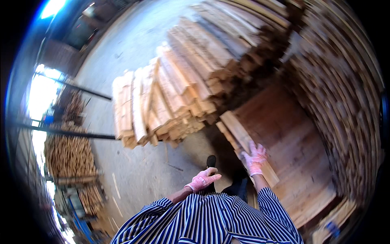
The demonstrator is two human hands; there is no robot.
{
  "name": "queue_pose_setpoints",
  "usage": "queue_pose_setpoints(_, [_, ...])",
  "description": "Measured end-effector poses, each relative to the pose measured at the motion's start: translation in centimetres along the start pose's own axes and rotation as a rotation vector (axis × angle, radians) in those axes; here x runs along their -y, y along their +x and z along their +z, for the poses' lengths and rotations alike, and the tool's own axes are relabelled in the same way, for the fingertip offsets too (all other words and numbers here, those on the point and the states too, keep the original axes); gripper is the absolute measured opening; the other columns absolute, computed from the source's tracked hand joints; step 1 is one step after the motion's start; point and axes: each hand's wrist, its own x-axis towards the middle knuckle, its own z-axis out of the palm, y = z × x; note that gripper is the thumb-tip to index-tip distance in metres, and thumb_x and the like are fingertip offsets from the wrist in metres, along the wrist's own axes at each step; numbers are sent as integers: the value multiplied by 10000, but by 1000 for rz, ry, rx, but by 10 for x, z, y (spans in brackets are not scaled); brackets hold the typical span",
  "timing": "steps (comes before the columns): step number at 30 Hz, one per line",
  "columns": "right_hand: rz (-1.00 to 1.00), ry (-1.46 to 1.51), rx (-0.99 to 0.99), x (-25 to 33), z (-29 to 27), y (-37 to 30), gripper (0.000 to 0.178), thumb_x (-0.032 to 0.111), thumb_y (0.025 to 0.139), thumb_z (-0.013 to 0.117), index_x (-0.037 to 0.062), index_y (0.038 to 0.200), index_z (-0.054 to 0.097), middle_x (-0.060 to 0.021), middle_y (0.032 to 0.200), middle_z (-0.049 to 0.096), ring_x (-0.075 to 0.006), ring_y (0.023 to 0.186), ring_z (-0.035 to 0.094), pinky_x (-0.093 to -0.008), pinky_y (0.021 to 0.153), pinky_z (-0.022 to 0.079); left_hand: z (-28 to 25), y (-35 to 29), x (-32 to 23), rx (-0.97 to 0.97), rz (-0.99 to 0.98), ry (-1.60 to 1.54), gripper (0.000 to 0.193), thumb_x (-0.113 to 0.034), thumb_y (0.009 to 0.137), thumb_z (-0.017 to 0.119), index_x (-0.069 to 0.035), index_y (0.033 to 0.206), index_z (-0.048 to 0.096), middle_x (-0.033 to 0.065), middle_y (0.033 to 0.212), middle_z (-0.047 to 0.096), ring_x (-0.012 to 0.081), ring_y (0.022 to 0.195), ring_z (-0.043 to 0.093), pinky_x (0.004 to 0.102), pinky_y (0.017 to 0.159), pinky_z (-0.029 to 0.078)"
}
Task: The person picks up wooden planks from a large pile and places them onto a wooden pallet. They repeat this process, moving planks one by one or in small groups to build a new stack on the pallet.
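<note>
The right hand (256,158) touches a board (237,127) (its grip I cannot tell). The left hand (202,180) is loosely open.

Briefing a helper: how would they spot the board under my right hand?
Find the broad reddish wooden surface beside the tall wood stack at right. Along its left side lies a pale plank. It looks wider than the strip at its left; the gloved right hand touches it.
</note>
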Motion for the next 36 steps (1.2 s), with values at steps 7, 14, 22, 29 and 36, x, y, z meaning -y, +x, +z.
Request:
queue_pose_setpoints(7, [12, -214, -86, 40, 18, -1, 807, 507, 827, 768, 175, 1502, 474, -247, 1572, 357, -457, 1443, 341, -541, 1188, 316, -176, -14, -47, -952, 277, 704, 789, -498, 861, 718, -66, 1477, 479, 244, 1604, 353, 457, 1511, 250, 567, 1237, 205])
queue_pose_setpoints(14, [-296, 501, 90, 200, 54, 17, 758, 424, 878, 760, 74, 1491, 483, -211, 1519, 478, -347, 1405, 465, -432, 1166, 383, -321, -6, -18, -970, -365, 409, 980, -298, 820, 735, -130, 1625, 203, 277, 1625, 261, 460, 1476, 304, 485, 1207, 329])
queue_pose_setpoints(22, [-26, 1441, 1129, 399, 69, 49, 597, 433, 987, 677, 84, 1454, 546, -35, 1212, 689, -106, 980, 652, -251, 796, 545, -218, -68, -48, -790, 268, -286, 828, -301, 908, 656, 24, 1564, 269, 281, 1488, 463, 356, 1347, 504, 377, 1118, 450])
queue_pose_setpoints(29, [174, 1451, 1302, 415, 8, 23, 491, 378, 942, 743, 101, 1322, 603, -50, 1004, 698, -152, 866, 677, -297, 717, 579, -393, -23, -4, -1250, -133, 675, 730, -378, 958, 650, -10, 1537, 399, 249, 1598, 363, 427, 1486, 316, 531, 1213, 273])
queue_pose_setpoints(36, [-78, 1482, 995, 382, 1, 15, 670, 337, 940, 742, 95, 1490, 445, -51, 1070, 679, -142, 856, 664, -302, 723, 577, -426, 32, -10, -983, -502, 790, 570, -294, 1027, 497, -149, 1567, 390, 288, 1571, 382, 533, 1431, 348, 712, 1088, 303])
